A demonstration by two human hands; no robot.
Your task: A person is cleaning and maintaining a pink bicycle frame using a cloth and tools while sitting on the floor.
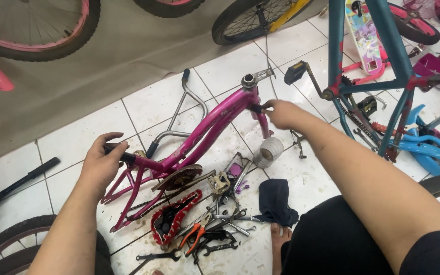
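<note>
Magenta bicycle frame (204, 130) lies on the white tiled floor (77, 142) in the middle of the scene, stripped bare: no wheels, no saddle, no handlebar mounted. The crank and chainring (182, 177) with a loose chain are still on it, so the frame looks well along in being taken apart, or barely begun in being rebuilt (I cannot tell which from this view). The left hand (100, 165) is wrapped around the seat tube end at the near left, fingers closed on it. The right hand (280, 113) is at the far end near the head tube, fingers pinched on a small dark piece (256, 108) against the frame; whether that is a tool or a part I cannot tell.

Loose parts lie just beside the frame: a chrome handlebar (179, 109) to the far left, a red and black saddle (171, 218) near, orange-handled pliers (195, 235), spanners (220, 248), a pedal (221, 182), a roll of tape (270, 152) and a dark cloth (276, 202). To the right stands a teal bicycle frame (378, 66), well apart from both hands.
</note>
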